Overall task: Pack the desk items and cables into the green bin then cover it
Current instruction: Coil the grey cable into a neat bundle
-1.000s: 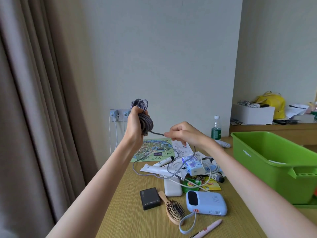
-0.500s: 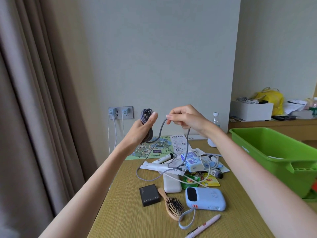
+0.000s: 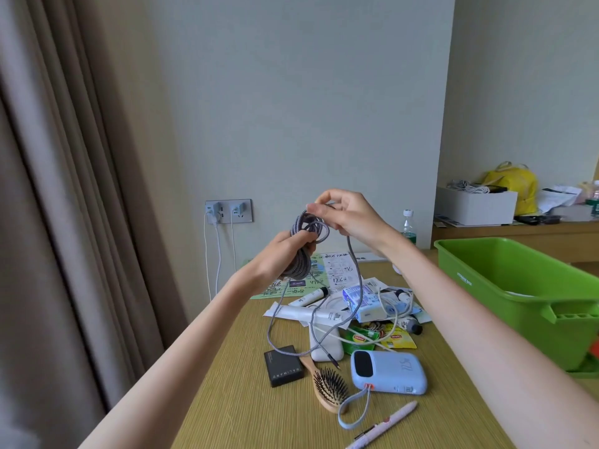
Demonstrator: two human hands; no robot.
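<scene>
Left hand (image 3: pixel 275 257) grips a coiled grey cable (image 3: pixel 303 251) above the worktop (image 3: pixel 227 400), fingers curled round the bundle. Right hand (image 3: pixel 346 218) pinches the loose strand just above the coil, and the tail hangs down to the clutter by the blue power bank (image 3: pixel 387 372). The green bin (image 3: pixel 518 286) sits at the right, uncovered.

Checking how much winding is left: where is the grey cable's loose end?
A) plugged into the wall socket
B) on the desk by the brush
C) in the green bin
B: the cable hangs from the coil in the left hand and the right hand's pinch down to the desk, its plug lying beside the brush.
</scene>
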